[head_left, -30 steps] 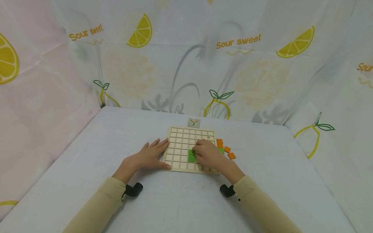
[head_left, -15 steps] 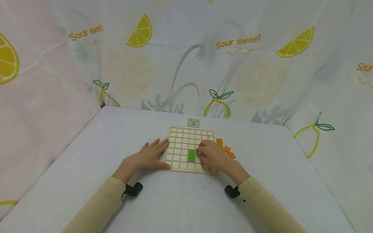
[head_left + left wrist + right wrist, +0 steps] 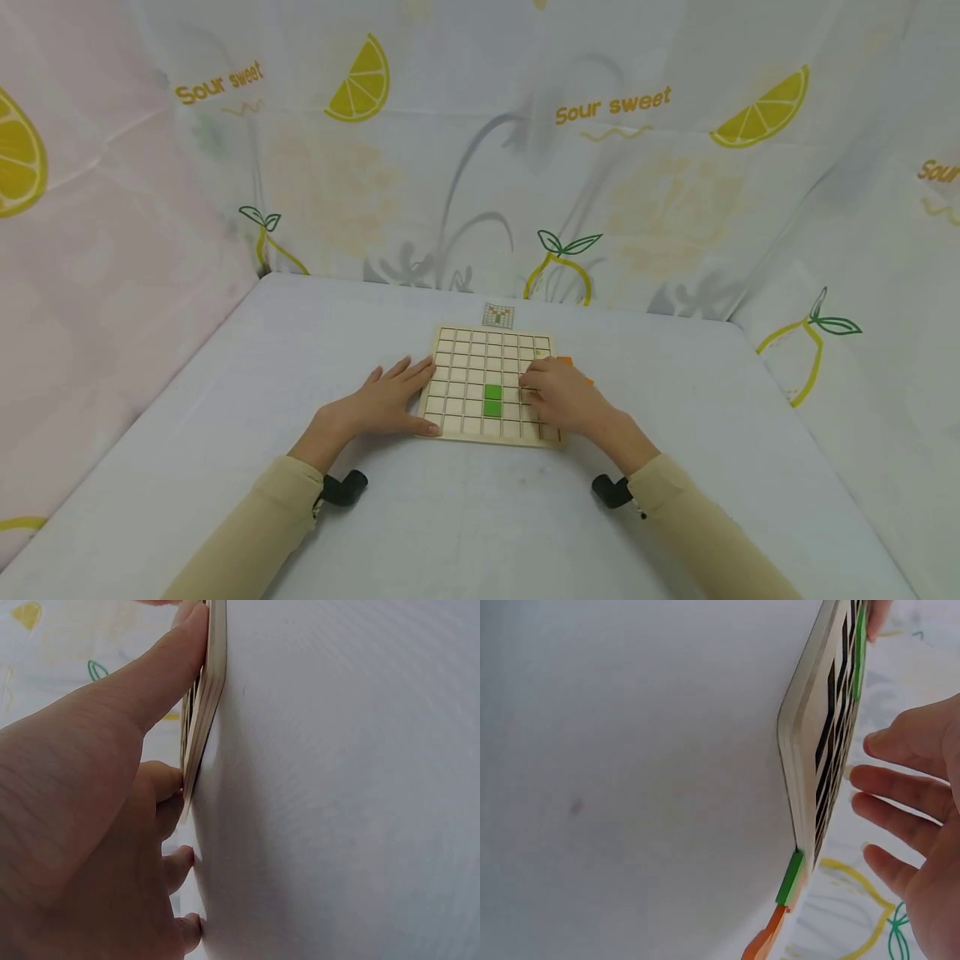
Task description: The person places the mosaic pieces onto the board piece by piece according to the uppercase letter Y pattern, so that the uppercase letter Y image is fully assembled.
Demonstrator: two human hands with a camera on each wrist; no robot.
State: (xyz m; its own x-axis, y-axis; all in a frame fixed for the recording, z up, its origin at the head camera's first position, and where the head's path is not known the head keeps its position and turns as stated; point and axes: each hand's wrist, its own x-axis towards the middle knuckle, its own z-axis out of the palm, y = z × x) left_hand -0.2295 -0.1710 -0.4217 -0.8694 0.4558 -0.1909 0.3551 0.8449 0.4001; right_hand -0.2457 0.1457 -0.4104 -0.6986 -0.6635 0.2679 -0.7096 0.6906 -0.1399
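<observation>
Wooden grid board (image 3: 472, 375) on worktop (image 3: 480, 533), left hand (image 3: 378, 404) spread against its left edge, right hand (image 3: 566, 396) relaxed above its right side, holding nothing, two green tiles (image 3: 492, 407) between them.

Both your arms reach forward from the bottom of the head view, your left arm (image 3: 243, 533) slanting in from one side and your right arm (image 3: 708, 529) from the other. Long sleeves cover them down to your bare wrists. Your left hand (image 3: 378, 404) is spread wide, back up, with the fingers reaching ahead and a little to your right. Your left thumb (image 3: 161, 679) sticks out straight, away from the fingers. Your right hand (image 3: 562, 396) points ahead and to your left. Its fingers (image 3: 911, 791) are loose and a bit bent, with little gaps between the tips. Your two hands are well apart.
</observation>
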